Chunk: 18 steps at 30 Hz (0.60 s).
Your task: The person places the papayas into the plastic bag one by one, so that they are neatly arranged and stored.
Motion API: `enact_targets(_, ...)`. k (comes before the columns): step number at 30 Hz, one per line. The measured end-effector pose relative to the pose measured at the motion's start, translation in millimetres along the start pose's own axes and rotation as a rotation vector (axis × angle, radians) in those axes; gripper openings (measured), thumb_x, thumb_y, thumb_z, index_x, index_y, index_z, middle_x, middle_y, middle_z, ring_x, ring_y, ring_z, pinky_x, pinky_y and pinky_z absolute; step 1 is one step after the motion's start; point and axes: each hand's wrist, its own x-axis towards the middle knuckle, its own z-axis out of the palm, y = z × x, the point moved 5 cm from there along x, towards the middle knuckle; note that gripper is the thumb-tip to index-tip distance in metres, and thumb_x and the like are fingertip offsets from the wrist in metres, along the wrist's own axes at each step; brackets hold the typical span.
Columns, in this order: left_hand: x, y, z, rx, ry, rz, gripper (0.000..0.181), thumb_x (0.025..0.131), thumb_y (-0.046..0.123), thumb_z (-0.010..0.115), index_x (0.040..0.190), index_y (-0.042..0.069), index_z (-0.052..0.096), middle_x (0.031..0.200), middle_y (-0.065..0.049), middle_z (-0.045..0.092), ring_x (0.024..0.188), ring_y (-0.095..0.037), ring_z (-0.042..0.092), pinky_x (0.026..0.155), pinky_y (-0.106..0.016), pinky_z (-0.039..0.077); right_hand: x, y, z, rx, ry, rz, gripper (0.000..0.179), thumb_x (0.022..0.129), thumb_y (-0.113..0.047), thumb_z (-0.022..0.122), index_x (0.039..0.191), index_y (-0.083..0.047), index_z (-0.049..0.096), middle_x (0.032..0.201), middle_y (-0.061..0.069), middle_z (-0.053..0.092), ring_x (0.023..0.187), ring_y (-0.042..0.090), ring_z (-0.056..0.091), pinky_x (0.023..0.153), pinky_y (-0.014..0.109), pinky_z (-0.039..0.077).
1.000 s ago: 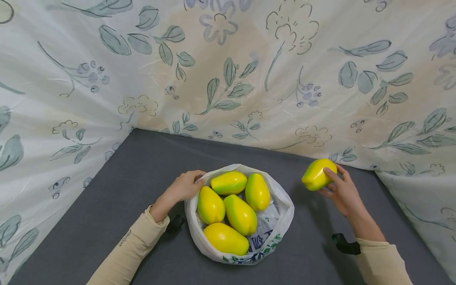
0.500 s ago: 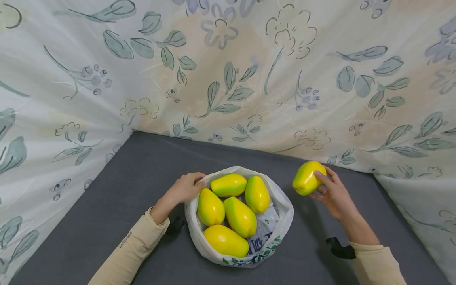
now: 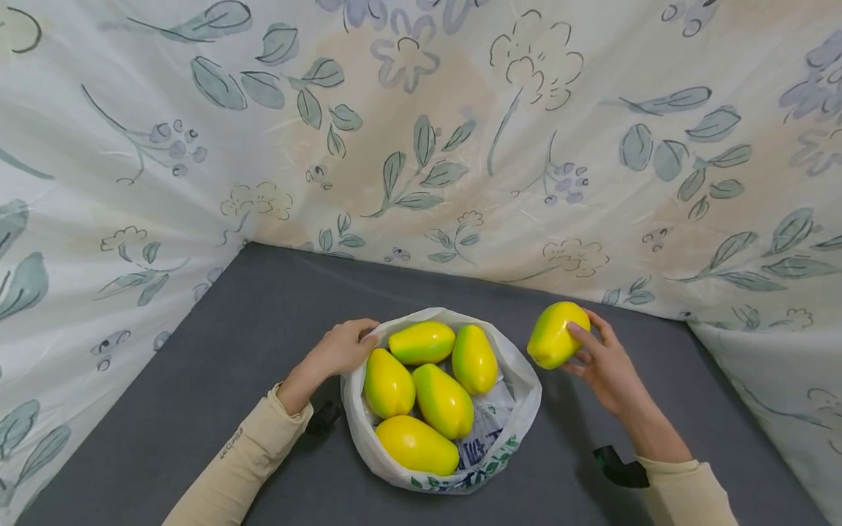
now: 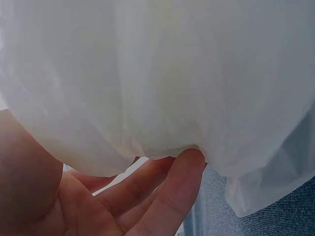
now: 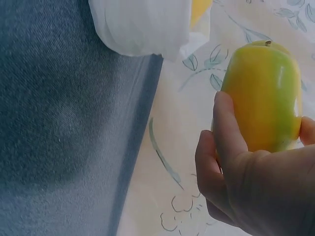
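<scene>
A white plastic bag [image 3: 528, 380] with its mouth rolled wide stands mid-table, several yellow-green papayas [image 3: 444, 400] inside it. My left hand [image 3: 338, 347] pinches the bag's rim at its far left side; in the left wrist view, the thumb and fingers [image 4: 184, 177] meet on the thin plastic. To the right of the bag, my right hand [image 3: 608, 365] holds another papaya [image 3: 555, 337] in the air, fingers and thumb round it. Seen from the right wrist, this papaya [image 5: 263, 93] has a short stem at its top.
A dark grey cloth [image 3: 263, 292] covers the table. Floral curtains [image 3: 421, 161] hang behind it and along both sides. Printed lettering and green leaves show on the bag's inside at the near right. A dark wrist camera [image 3: 620, 467] sits below my right hand.
My right hand has moved left with the papaya, closer to the bag and slightly lower. The left hand stays at the rim, and the papayas in the bag lie as before.
</scene>
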Motion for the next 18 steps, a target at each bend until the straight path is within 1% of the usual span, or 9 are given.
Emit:
enact_targets(8,0.0,0.7,-1.0,-0.003,-0.005,0.0,0.038,0.099,0.017,0.05,0.135,0.003,0.052,0.12,-0.018,0.059,0.093,-0.025,0.062,0.072,-0.036,0.053,-5.0,4,11,-0.009,-0.035,-0.01,0.079,0.098,-0.037,0.052,0.152,-0.014,0.0,0.136,0.012,0.027,0.101,0.016,0.054,0.082,0.036,0.049)
enact_targets(15,-0.8,0.6,-0.9,-0.006,-0.002,0.014,0.039,0.099,0.017,0.05,0.135,0.003,0.052,0.118,-0.018,0.06,0.09,-0.024,0.062,0.069,-0.035,0.053,-5.5,10,22,-0.036,-0.049,0.021,0.08,0.098,-0.04,0.051,0.152,-0.013,0.0,0.141,0.018,0.024,0.104,0.021,0.052,0.085,0.04,0.049)
enact_targets(18,-0.3,0.2,-0.8,-0.007,-0.002,0.012,0.039,0.099,0.017,0.05,0.135,0.003,0.052,0.119,-0.018,0.06,0.091,-0.025,0.062,0.07,-0.035,0.053,-6.1,11,26,-0.046,-0.057,0.022,0.079,0.098,-0.039,0.051,0.152,-0.013,0.0,0.141,0.02,0.024,0.105,0.023,0.051,0.087,0.043,0.048)
